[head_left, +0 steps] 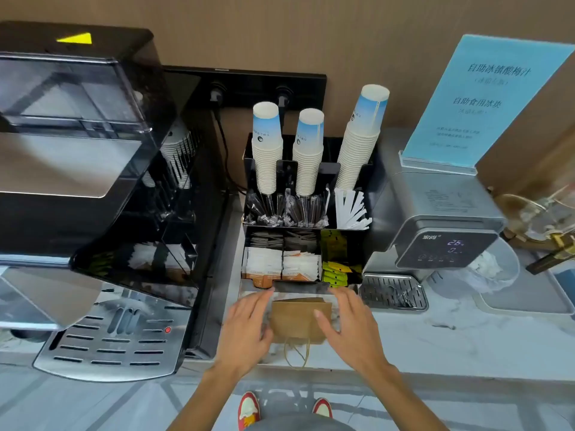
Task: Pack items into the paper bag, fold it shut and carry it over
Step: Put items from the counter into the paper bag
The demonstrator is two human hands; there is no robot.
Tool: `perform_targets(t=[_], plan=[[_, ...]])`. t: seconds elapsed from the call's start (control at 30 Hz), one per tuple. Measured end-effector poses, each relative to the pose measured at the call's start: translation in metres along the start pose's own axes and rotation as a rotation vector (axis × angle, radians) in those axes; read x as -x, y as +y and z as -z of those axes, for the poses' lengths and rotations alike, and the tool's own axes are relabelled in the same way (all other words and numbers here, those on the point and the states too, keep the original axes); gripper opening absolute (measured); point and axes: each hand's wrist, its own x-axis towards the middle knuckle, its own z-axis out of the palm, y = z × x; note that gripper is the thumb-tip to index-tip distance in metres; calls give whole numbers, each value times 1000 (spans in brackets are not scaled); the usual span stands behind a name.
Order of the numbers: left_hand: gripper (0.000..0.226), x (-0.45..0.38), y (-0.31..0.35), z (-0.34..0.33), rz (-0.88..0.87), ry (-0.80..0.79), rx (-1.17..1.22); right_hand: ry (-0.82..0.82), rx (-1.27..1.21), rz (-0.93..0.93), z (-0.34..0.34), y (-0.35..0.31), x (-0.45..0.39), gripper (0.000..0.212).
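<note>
A flat brown paper bag (298, 318) lies on the marble counter just in front of the black organiser, its twine handles (297, 353) hanging toward the counter's front edge. My left hand (247, 328) rests at the bag's left side with fingers spread. On the bag's right side my right hand (348, 325) reaches forward, fingers apart, thumb over the paper. Neither hand grips anything. The organiser (306, 231) holds white and orange sachets (281, 267), yellow-green packets (334, 270), dark wrapped stirrers (284, 208) and white paper straws (351, 209).
Three stacks of paper cups (306, 150) stand at the organiser's back. A large black coffee machine (93, 188) with a metal drip tray fills the left. A grey water dispenser (435, 231) and a blue sign (485, 101) stand to the right. The counter edge runs below my wrists.
</note>
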Motion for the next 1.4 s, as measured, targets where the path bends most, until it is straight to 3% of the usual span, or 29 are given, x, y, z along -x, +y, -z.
perform_targets(t=[0.13,0.23,0.4,0.6,0.7,0.87,1.03,1.13,1.27,1.33,1.4], plan=[[94,3,-1,-11,15,-135,-61,-171,197,160,-13,12,3,86],[96,2,-5,-22,62,-179,12,-212,283,207,-22,16,2,95],[91,-5,-4,-27,75,-230,151,-207,219,207,-23,17,-3,82],[102,-9,-13,-28,115,-249,389,-438,-157,87,-5,22,-14,75],[106,-11,-16,-29,164,-211,476,-504,-242,64,6,18,-21,53],[95,-11,-5,-25,201,-179,620,-386,-243,86,19,2,-31,29],[75,-14,15,-14,317,-204,911,-301,-127,80,25,-10,-33,30],[71,-21,27,-7,350,-210,886,-257,-96,75,26,-16,-32,30],[67,-32,38,-9,384,-102,673,-215,-83,-8,26,-25,-32,32],[54,-34,42,-12,431,-58,612,-246,-122,-40,27,-28,-31,31],[57,-34,43,-12,456,-66,563,-219,-189,-77,29,-30,-27,35]])
